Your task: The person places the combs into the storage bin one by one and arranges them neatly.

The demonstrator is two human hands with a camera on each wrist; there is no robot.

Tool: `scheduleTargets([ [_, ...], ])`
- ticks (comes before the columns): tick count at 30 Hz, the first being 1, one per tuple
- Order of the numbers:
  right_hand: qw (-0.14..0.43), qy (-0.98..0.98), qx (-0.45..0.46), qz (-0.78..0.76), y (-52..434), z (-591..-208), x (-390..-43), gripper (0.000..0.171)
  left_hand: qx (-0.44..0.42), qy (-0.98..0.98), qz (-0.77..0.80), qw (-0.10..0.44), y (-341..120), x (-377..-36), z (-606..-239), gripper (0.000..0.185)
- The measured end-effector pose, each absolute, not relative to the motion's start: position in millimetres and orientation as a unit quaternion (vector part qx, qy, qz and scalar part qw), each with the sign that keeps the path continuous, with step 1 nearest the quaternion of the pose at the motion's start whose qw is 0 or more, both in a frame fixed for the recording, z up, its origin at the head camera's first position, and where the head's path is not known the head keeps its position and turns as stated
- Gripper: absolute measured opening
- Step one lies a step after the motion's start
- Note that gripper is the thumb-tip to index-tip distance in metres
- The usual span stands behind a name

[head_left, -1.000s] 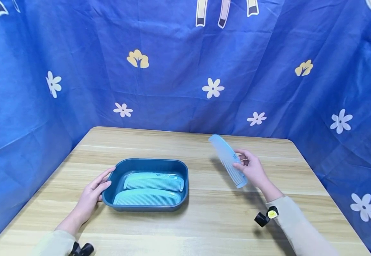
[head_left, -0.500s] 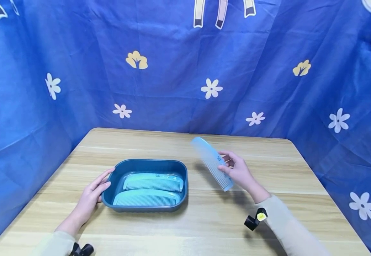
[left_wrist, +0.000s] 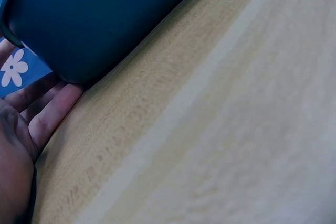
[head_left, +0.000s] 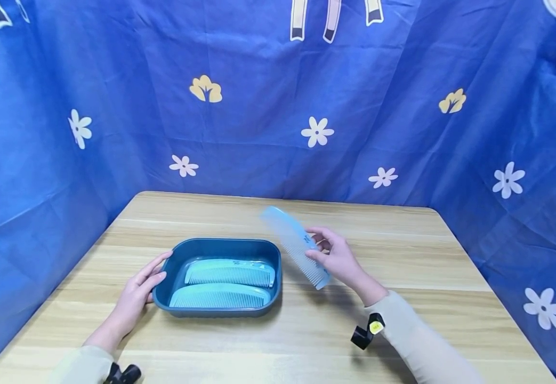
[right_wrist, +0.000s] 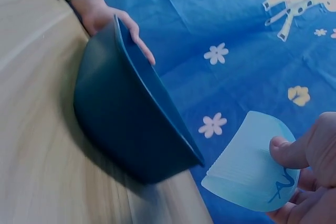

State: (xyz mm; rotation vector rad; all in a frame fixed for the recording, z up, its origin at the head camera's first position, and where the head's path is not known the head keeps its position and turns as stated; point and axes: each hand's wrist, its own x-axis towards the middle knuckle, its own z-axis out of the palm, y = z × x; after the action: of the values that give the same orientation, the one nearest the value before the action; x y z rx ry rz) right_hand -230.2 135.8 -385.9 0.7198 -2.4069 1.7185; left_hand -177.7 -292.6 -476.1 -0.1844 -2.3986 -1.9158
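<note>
A light blue comb (head_left: pixel 293 242) is tilted in the air above the table, right of a dark blue box (head_left: pixel 278 288). My right hand (head_left: pixel 337 258) pinches this comb along its spine, thumb on the near face; the right wrist view shows the thumb across the comb (right_wrist: pixel 252 163) near its dark print. Inside the box lie two more light blue combs, a back one (head_left: pixel 230 273) and a front one (head_left: pixel 220 296). My left hand (head_left: pixel 136 293) holds the box's left end, with digits at the rim and lower fingers (left_wrist: pixel 58 108) against the outer wall.
The box stands on a light wood-grain table (head_left: pixel 239 352). Behind and on both sides hangs a blue cloth (head_left: pixel 258 106) with white flowers. Each wrist carries a small black camera mount (head_left: pixel 366 333).
My right hand has moved left with the comb, bringing it close to the box's right side. The left hand, the box and the two combs inside have stayed put.
</note>
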Motion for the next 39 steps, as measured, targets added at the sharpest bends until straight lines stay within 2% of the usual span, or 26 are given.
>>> scheduleTargets([
  [17, 0.04, -0.762, 0.272, 0.587, 78.8, -395.9, -238.5, 0.045, -0.054, -0.779, -0.624, 0.032, -294.1, -179.6, -475.6, 0.047],
  [27, 0.04, -0.761, 0.289, 0.579, 43.6, -397.4, -231.9, 0.041, -0.051, -0.782, -0.621, 0.028, -294.2, -178.5, -473.2, 0.047],
  [39, -0.016, -0.796, 0.343, 0.499, 28.9, -412.8, -225.8, 0.039, -0.053, -0.787, -0.614, 0.028, -296.3, -181.3, -473.6, 0.047],
])
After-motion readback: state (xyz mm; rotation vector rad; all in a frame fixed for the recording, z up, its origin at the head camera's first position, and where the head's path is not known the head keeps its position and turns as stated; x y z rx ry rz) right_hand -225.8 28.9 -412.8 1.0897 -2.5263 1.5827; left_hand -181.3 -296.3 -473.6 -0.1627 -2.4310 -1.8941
